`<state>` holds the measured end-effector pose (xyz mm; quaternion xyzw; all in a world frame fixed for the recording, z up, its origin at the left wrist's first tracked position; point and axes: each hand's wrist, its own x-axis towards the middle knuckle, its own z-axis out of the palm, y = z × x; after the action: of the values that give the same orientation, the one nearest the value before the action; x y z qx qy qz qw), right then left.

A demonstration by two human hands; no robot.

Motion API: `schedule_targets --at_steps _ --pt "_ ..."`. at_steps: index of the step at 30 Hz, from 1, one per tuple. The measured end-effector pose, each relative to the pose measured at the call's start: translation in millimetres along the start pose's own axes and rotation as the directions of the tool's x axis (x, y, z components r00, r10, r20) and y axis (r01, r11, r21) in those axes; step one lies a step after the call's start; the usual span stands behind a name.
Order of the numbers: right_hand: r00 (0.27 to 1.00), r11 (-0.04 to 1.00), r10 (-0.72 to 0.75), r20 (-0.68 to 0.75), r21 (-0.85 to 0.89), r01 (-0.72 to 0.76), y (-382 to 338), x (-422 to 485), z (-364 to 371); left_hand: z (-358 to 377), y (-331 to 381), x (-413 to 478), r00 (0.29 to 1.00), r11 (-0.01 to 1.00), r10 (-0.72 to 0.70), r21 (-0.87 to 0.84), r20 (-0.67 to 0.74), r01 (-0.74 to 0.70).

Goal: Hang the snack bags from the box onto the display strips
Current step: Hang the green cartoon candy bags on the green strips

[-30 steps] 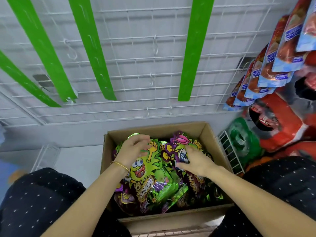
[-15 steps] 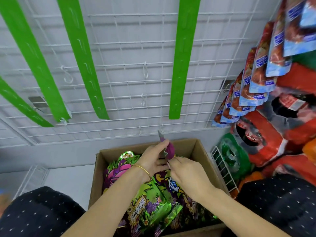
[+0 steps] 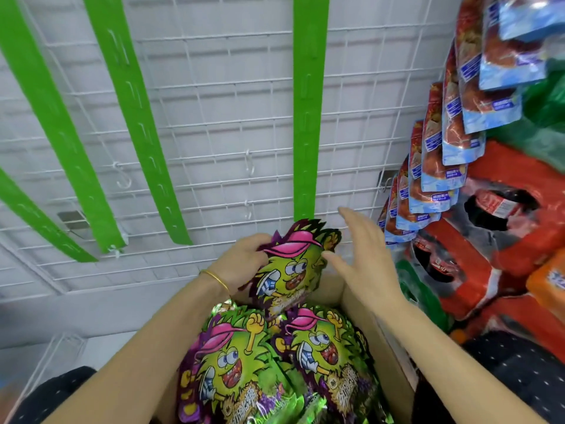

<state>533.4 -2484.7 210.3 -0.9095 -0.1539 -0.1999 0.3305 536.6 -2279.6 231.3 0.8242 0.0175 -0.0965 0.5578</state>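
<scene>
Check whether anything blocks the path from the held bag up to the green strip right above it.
Nothing visible does. The left hand holds the bag just below the strip, whose lower end is bare. The right hand is open beside the bag, off that path.

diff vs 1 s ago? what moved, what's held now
The left hand has lifted one snack bag out of the box and holds it up beneath the right-most green strip. The right hand has let go and is open beside the bag. The camera view tilted and closed in. Unchanged: the strips carry no bags, the other bags lie in the box, and the red and blue packs hang at right.
</scene>
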Motion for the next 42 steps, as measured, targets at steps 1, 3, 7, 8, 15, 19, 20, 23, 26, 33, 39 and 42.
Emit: schedule_targets --at_steps 1,3,7,8,15,19,20,23,26,33,39,42 --pt "0.999 1.000 0.017 0.037 0.008 -0.017 3 14 -6 -3 7 0 0.997 0.994 0.073 0.083 0.011 -0.074" --pt "0.982 0.995 0.076 0.171 0.054 -0.086 8 36 -13 -7 15 5 0.980 0.956 0.188 0.217 0.062 -0.197" --pt "0.949 0.921 0.116 0.292 0.325 -0.213 19 53 -5 -5 22 26 0.966 0.916 0.247 0.305 0.079 -0.259" --pt "0.969 0.915 0.108 0.222 0.360 -0.185 24 55 -2 -3 25 31 0.969 0.932 0.235 0.267 0.071 -0.246" --pt "0.982 0.949 0.050 -0.182 0.314 0.009 59 54 19 12 37 65 0.983 0.989 0.132 -0.043 -0.131 -0.139" --pt "0.972 0.946 0.073 -0.225 0.324 0.004 71 52 36 24 27 76 0.971 0.991 0.118 -0.036 -0.207 -0.128" --pt "0.974 0.944 0.080 -0.213 0.330 -0.006 72 51 40 26 25 77 0.968 0.991 0.123 -0.029 -0.219 -0.132" --pt "0.988 0.940 0.141 -0.057 0.322 -0.116 79 46 54 31 20 79 0.956 0.987 0.151 -0.011 -0.250 -0.159" --pt "0.965 0.917 0.231 0.121 0.306 -0.257 88 40 65 36 17 81 0.945 0.983 0.183 0.030 -0.271 -0.182" --pt "0.923 0.818 0.324 0.206 0.429 -0.383 78 47 66 43 13 90 0.934 0.974 0.222 0.108 -0.282 -0.198" --pt "0.918 0.829 0.365 0.153 0.394 -0.396 69 56 64 43 17 92 0.963 0.952 0.212 0.259 -0.166 -0.165" --pt "0.925 0.869 0.364 0.106 0.318 -0.379 64 60 62 42 19 92 0.979 0.958 0.163 0.259 -0.122 -0.127"
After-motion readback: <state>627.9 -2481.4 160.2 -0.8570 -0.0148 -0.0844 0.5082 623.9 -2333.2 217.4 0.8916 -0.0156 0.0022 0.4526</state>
